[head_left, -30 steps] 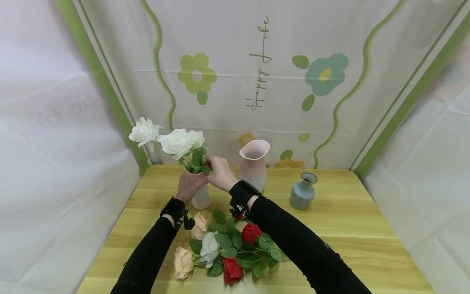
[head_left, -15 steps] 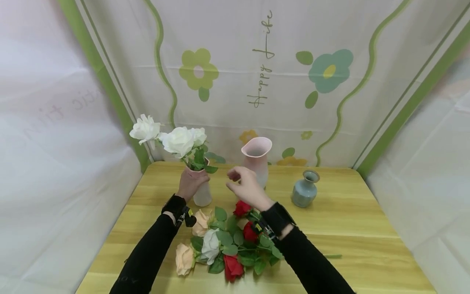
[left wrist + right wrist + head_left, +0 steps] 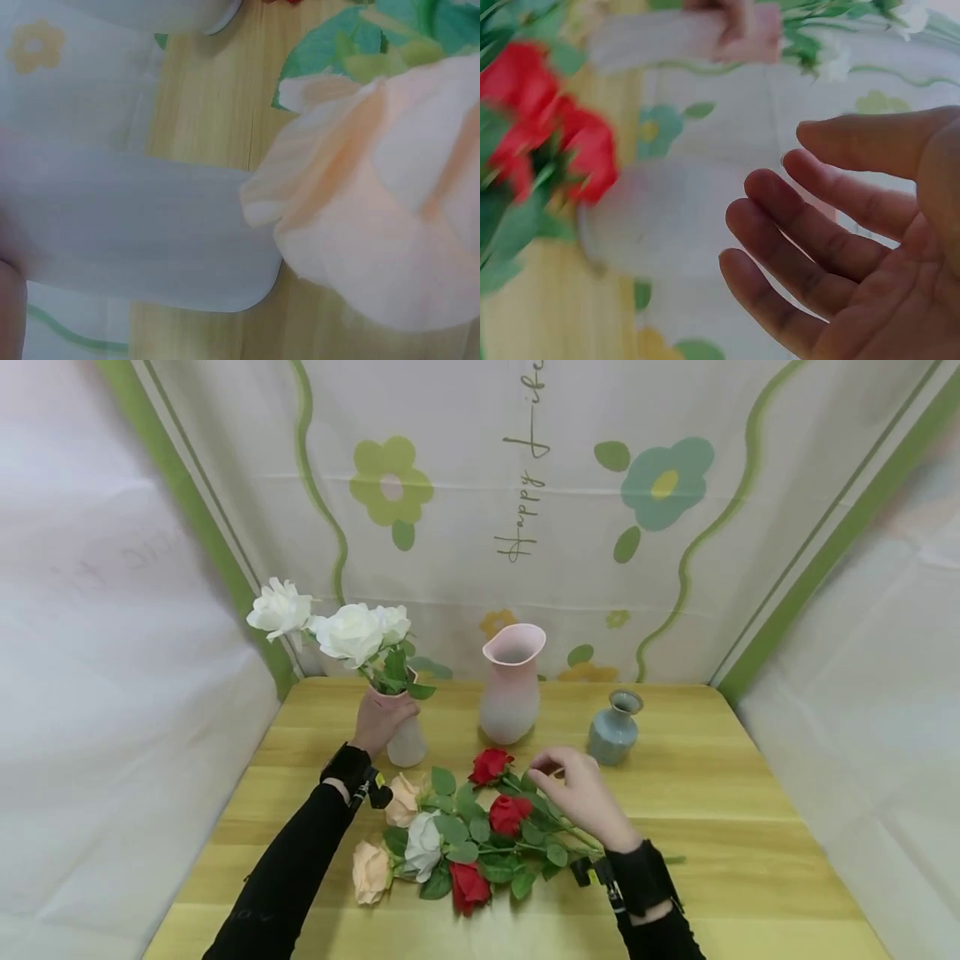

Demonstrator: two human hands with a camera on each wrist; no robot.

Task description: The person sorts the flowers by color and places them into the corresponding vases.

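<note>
My left hand (image 3: 381,723) grips the neck of a slim vase (image 3: 406,745), pink at the rim and white below, at the back left of the table. White roses (image 3: 349,635) with green leaves stand in it and lean left. My right hand (image 3: 581,793) holds nothing; its fingers (image 3: 817,225) are loosely bent above the stems of the flowers lying on the table. That pile has red roses (image 3: 510,815), peach roses (image 3: 371,872) and a white rose (image 3: 423,845). In the left wrist view a peach rose (image 3: 390,195) covers part of the vase's base.
A larger pink-and-white vase (image 3: 512,697) stands at the back middle, and a small blue-grey vase (image 3: 614,731) to its right. The wooden table (image 3: 750,793) ends at a patterned cloth backdrop (image 3: 465,460), with white cloth on both sides.
My right hand has left the slim vase and its roses, moving right and toward me over the lying stems. The left hand keeps its grip on the vase. The head view has tilted slightly.
</note>
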